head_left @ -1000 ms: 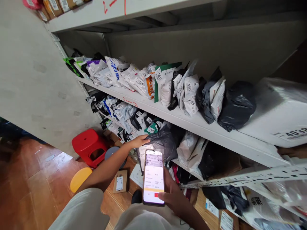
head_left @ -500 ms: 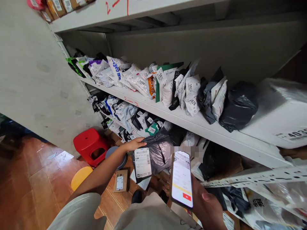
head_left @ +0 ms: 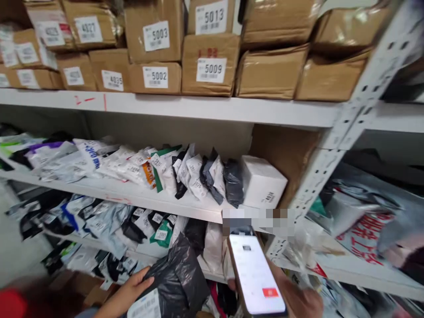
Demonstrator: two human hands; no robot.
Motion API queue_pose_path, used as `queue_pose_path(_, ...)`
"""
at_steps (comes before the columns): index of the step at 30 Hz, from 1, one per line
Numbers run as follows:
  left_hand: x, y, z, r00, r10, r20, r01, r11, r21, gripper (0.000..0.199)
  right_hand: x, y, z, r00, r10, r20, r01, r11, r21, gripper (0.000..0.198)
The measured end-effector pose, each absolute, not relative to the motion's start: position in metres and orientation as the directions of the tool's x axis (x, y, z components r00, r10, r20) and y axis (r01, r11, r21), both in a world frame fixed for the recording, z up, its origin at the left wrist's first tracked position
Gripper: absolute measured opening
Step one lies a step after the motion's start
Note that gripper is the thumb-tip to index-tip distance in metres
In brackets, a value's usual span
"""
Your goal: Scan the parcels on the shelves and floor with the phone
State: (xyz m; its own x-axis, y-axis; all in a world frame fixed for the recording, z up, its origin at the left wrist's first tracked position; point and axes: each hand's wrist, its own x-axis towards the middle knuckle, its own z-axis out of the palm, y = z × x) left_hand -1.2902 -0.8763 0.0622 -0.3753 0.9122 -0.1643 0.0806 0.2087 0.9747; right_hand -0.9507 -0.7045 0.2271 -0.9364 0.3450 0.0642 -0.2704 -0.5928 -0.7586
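My left hand (head_left: pixel 130 289) grips the edge of a dark plastic mailing bag (head_left: pixel 183 278), low in the middle of the view. Part of a white shipping label (head_left: pixel 145 305) shows on the bag; its lower end is cut off by the frame. In my right hand (head_left: pixel 293 293) is a smartphone (head_left: pixel 255 274), held upright with its lit screen facing me and a red button near the bottom. The phone's top lies close in front of the lower shelves, beside the bag. A blurred patch hides what is just above the phone.
Numbered cardboard boxes (head_left: pixel 210 66) fill the top shelf (head_left: pixel 198 106). Below stand a row of bagged parcels (head_left: pixel 165 170) and a white box (head_left: pixel 263 183). Green and black parcels (head_left: pixel 162 234) sit lower down. A perforated metal post (head_left: pixel 318 172) rises at right; a red stool (head_left: pixel 11 304) shows lower left.
The view has swung up and to the right, bringing the top-shelf boxes and the post into sight. The bag and phone, still held, now appear lower in the frame.
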Motion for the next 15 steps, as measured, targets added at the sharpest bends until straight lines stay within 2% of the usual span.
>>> queue_pose_path(1,-1.287,-0.874,0.066,-0.371,0.913,-0.166,0.065,0.204,0.977,0.062,-0.952,-0.698,0.247,-0.922,0.365,0.131,-0.327,-0.55,-0.769,0.094)
queue_pose_path(4,-1.277,-0.865,0.079,-0.366,0.915,-0.168,0.038,0.195,0.98,0.062,-0.964,-0.673,0.313,-0.832,0.52,0.195,-0.443,-0.41,-0.797,0.081)
queue_pose_path(7,-1.268,-0.849,0.083,-0.352,0.929,-0.118,0.042,0.142,0.989,0.061,-0.982,-0.644,0.364,-0.688,0.678,0.259,-0.613,-0.351,-0.708,0.059)
queue_pose_path(10,-1.255,-0.824,0.083,-0.374,0.925,-0.068,0.038,0.088,0.995,0.066,-0.993,-0.617,0.382,-0.562,0.789,0.249,-0.709,-0.304,-0.636,0.041)
queue_pose_path(12,-1.241,-0.802,0.084,-0.426,0.904,-0.037,0.036,0.057,0.998,0.07,-0.991,-0.606,0.379,-0.526,0.804,0.278,-0.697,-0.22,-0.682,0.033)
queue_pose_path(15,-1.21,-0.761,0.091,-0.521,0.853,0.011,0.077,0.035,0.996,0.066,-0.977,-0.605,0.358,-0.601,0.765,0.231,-0.532,-0.168,-0.83,0.027)
